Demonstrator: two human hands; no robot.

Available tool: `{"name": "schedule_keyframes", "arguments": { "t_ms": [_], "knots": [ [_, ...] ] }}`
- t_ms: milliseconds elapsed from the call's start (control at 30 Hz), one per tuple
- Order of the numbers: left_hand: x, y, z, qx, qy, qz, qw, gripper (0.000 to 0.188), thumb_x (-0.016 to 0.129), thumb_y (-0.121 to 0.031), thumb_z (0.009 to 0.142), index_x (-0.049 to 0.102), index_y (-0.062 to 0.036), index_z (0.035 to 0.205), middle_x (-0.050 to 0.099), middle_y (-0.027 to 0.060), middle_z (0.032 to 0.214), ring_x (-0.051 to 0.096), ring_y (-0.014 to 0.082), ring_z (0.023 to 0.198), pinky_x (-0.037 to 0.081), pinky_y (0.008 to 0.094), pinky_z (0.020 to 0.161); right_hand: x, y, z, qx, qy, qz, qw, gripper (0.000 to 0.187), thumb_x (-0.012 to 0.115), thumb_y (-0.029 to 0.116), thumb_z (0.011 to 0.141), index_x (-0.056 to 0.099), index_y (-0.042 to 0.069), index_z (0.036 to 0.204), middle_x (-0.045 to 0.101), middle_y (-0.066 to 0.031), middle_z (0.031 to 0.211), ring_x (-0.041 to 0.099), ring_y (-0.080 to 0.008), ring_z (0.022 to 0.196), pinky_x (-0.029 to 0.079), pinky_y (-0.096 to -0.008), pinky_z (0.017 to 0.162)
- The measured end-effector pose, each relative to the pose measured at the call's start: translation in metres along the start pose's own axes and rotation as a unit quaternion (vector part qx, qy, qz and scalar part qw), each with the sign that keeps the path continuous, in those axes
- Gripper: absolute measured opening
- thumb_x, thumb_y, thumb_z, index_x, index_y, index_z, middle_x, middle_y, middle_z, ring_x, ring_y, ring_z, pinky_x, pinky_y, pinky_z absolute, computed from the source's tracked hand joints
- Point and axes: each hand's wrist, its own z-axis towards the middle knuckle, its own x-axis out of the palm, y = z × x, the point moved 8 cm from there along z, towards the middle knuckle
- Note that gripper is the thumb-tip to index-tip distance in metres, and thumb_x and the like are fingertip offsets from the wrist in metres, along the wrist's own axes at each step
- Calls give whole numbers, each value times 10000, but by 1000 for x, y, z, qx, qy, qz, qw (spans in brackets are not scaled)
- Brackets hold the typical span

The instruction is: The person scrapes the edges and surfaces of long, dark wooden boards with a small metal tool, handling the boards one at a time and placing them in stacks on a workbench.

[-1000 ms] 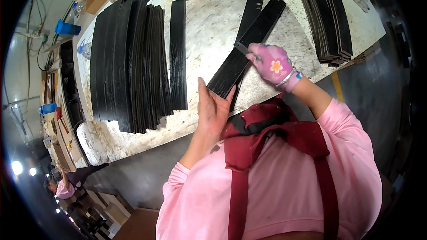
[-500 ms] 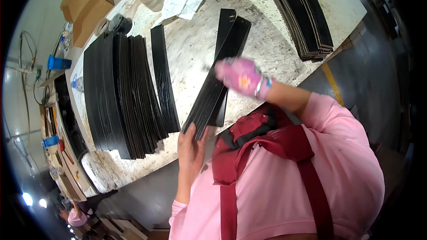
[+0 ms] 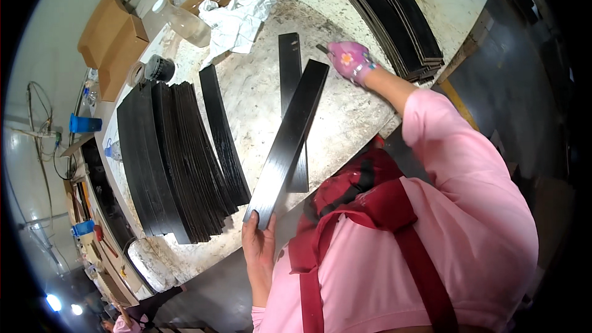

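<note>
My left hand (image 3: 259,242) pinches the near end of a black plank (image 3: 287,145), thumb on top and fingers underneath. The plank slants away to the upper right, its face shining with reflected light. Beneath it, crossing at an angle, a second black plank (image 3: 288,71) lies on the table. Past the plank's far end, my right hand (image 3: 350,61) wears a pink glove with a flower on it. Its fingers are closed round a small, dark, flat piece (image 3: 322,49), whose kind I cannot make out. That hand is apart from both planks.
Stacked black planks (image 3: 179,160) stand at the left of the stained worktable (image 3: 246,111), with a single plank (image 3: 222,132) beside them. Another stack (image 3: 394,18) lies at the far right. A white cloth (image 3: 237,28), clear bottle (image 3: 182,23), dark jar (image 3: 160,68) and cardboard boxes (image 3: 114,43) are at the back.
My right hand has moved off the plank's middle, away to the upper right. My left hand still grips the near end. The planks' crossing has opened wider, and the whole view has shifted.
</note>
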Motion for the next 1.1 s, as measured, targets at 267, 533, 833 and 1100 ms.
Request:
{"name": "schedule_keyframes", "arguments": {
  "t_ms": [267,533,833,1100],
  "knots": [
    [3,-8,2,10,-38,26,999,223,605,-110,910,559,-23,1111,622,80,1113,621,206,1012,554,364,845,-5,17,-17,-9,5,-8,1000,233,491,244,895,606,78,781,639,-174,712,636,-353,655,507,-453,593],
    [4,-12,1,48,-37,54,997,249,611,-131,908,552,-36,1131,621,76,1125,620,208,1024,539,390,875,21,184,-147,-343,134,-18,930,37,554,156,788,585,137,795,629,-77,722,653,-282,700,511,-411,598],
    [7,-11,0,50,-8,74,996,276,627,-165,905,551,-22,1129,652,91,1045,666,202,933,598,316,722,11,189,-160,-462,131,15,877,64,530,156,829,573,110,837,617,-98,734,645,-288,708,516,-418,653],
    [8,-30,7,66,2,129,989,304,629,-219,910,564,-11,1123,664,80,1003,670,177,853,561,254,658,2,149,-131,-365,147,1,919,112,568,197,828,596,115,897,627,-95,803,637,-291,800,494,-421,705]
  ]
}}
